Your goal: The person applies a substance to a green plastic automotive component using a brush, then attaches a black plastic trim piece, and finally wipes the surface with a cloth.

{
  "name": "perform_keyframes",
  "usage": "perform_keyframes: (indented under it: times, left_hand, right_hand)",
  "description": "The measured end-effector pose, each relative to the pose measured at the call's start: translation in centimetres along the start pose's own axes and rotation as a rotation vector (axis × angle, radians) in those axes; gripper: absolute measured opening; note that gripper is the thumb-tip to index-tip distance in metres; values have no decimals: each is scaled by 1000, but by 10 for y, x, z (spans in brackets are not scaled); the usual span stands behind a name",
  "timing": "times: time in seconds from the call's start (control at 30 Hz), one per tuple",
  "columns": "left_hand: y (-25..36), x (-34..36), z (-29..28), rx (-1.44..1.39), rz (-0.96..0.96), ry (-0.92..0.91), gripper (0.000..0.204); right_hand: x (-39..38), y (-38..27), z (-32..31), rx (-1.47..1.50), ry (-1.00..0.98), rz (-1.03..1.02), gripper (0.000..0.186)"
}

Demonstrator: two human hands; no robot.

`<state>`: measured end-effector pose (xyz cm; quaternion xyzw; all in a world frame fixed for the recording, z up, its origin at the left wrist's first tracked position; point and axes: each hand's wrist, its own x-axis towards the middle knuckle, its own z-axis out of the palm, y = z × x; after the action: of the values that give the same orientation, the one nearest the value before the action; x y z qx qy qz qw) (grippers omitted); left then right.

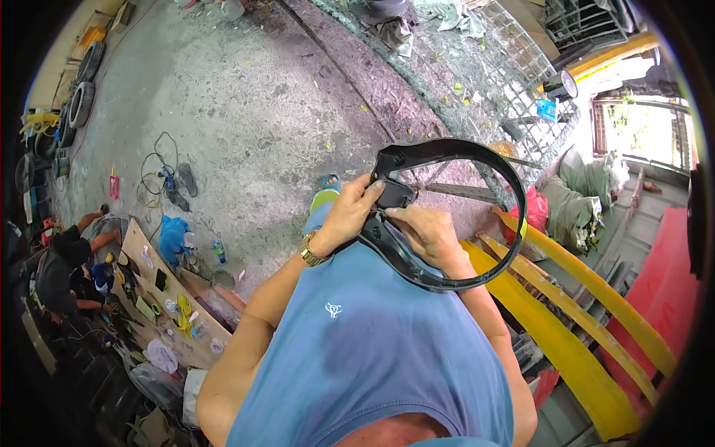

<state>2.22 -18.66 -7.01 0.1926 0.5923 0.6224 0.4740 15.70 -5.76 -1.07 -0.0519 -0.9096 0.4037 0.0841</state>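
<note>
A black ring (447, 147) is held just off centre toward 3 o'clock, in front of the blue shirt (380, 313) that fills the 6 o'clock side. The left hand (346, 212) is at the ring's 9 o'clock side, its fingers grasping the ring beside a dark block (395, 195). The right hand (432, 231) is within the ring's outline; its fingers are bent inward with the tips at the lower edge of the block, though I cannot tell whether they pinch it. A gold watch (318, 249) is on the left wrist.

A foot in a sandal (329, 181) shows near centre at 11 o'clock, on the stained floor (246, 104). Tyres (89, 59) line the wall at 10 o'clock. At 9 o'clock a blue bag (173, 238) lies near the desk (138, 237), which extends toward 8 o'clock with small items on it; a co-worker (63, 268) reaches over it. Yellow strips (551, 343) lie at 4 o'clock, and a red bag (536, 208) and green sacks (570, 208) at 3 o'clock.
</note>
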Motion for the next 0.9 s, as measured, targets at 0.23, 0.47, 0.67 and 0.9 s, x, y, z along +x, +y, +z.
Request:
perform_keyframes:
  times: [0.23, 0.47, 0.67, 0.9]
  left_hand:
    - [18, 8, 6, -48, 2, -35, 23]
    - [22, 19, 9, -78, 4, -23, 25]
    - [26, 27, 11, -91, 22, -6, 26]
    - [49, 29, 3, -70, -45, -56, 26]
  right_hand:
    - [1, 5, 1, -4, 119, -35, 24]
    - [4, 7, -1, -24, 212, -72, 27]
    - [7, 6, -8, -85, 233, -52, 20]
    - [6, 13, -31, 261, 165, 200, 22]
